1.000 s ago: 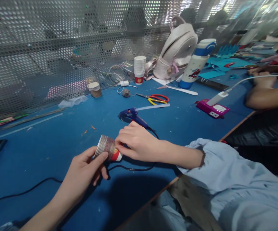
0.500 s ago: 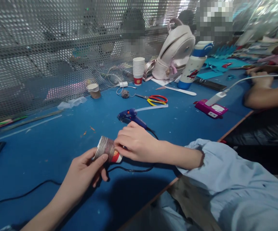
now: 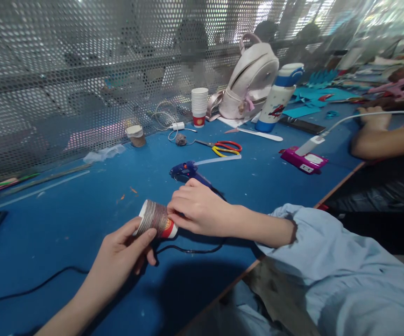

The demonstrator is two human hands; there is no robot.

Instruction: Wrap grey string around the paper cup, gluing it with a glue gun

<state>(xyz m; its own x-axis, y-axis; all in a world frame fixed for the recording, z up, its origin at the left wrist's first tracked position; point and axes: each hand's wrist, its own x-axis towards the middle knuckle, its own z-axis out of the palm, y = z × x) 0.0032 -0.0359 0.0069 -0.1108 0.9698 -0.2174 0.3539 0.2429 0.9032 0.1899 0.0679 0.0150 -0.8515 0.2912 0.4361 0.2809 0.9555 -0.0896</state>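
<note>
A paper cup (image 3: 170,228) lies tilted on its side in my left hand (image 3: 119,249), its open rim toward the left. Grey-brown yarn (image 3: 154,217) is wound around most of its wall, leaving a red and white band bare near the base. My left thumb presses on the yarn while the fingers curl around the cup. My right hand (image 3: 200,210) is closed in a pinch against the cup, at the border of the winding; its fingertips hide what they grip. Just beyond it, a blue glue gun (image 3: 184,170) with a clear glue stick (image 3: 219,160) lies on the table.
Farther back are red-and-yellow-handled scissors (image 3: 227,148), a yarn ball (image 3: 180,139), stacked paper cups (image 3: 199,105) and a wrapped cup (image 3: 137,136). A backpack (image 3: 252,81), bottle (image 3: 279,100) and purple power adapter (image 3: 305,160) stand right. Another person's arm (image 3: 387,137) rests there. A black cable (image 3: 191,251) runs nearby.
The view has shifted slightly, so the background things sit a little lower and more to the left. Both hands keep nearly the same hold at the cup.
</note>
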